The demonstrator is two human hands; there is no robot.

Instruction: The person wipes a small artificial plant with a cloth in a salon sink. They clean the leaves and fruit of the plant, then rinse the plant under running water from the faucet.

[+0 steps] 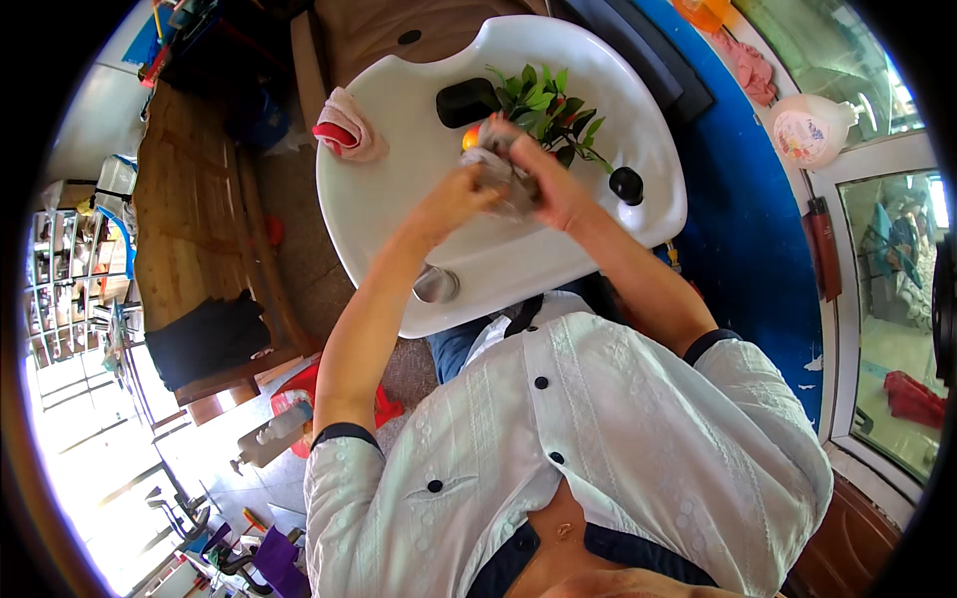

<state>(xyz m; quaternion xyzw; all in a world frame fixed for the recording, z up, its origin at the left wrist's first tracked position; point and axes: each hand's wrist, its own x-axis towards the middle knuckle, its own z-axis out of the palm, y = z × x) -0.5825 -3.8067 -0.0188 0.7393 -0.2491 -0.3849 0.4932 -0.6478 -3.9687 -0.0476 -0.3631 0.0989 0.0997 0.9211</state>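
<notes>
Both my hands are over a white shampoo basin, blurred by motion. My left hand is closed, its fingers pinching a greyish cloth. Beside it, my right hand is closed round the same cloth from the other side. A yellow-orange round thing, perhaps a fruit, shows just past the cloth; I cannot make out what holds it. Beyond my right hand lies a leafy green plant with some red bits among its leaves. A black rounded object sits to its left.
A folded pink towel hangs on the basin's left rim. A black knob stands at the right, a metal cup-like piece near the front. A pump bottle rests on the right ledge, a wooden bench stands at left.
</notes>
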